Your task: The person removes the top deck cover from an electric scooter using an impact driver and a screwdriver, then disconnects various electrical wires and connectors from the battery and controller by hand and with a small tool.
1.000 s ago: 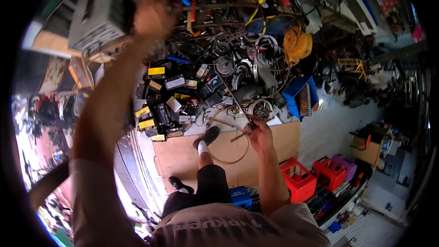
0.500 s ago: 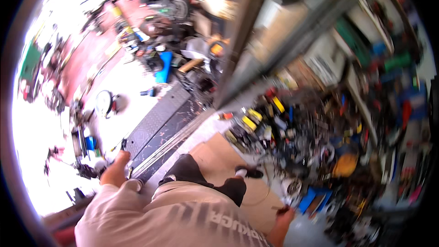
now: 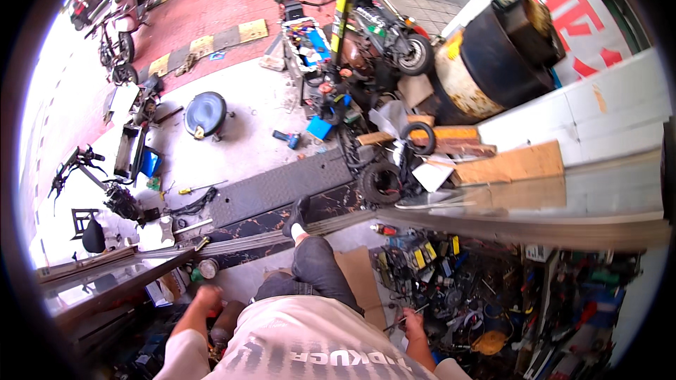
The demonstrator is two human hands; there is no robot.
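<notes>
My left hand [image 3: 206, 298] hangs at my left side, its fingers curled and small in view. It is nearest to a brownish cylinder [image 3: 227, 320] and a glass-topped counter [image 3: 116, 278]. My right hand [image 3: 413, 322] is low at my right, closed around a thin rod-shaped tool [image 3: 398, 321] whose kind I cannot make out. Heaps of tools and parts [image 3: 451, 274] lie beyond that hand. My shoe [image 3: 297, 215] is on the dark marbled doorway sill [image 3: 331, 204], ahead of my body.
A grey ramp plate [image 3: 282, 184] joins the sill to the pavement outside. Beyond stand a round stool [image 3: 205, 115], a blue power drill [image 3: 287, 138], a scooter [image 3: 336, 28] and a dark barrel [image 3: 493, 56]. Tyres [image 3: 380, 183] and boards [image 3: 510, 163] sit beside the door frame.
My view has swung to the right and sharpened. One foot has come forward onto the sill. My left hand has dropped back beside the counter; my right still holds the thin tool.
</notes>
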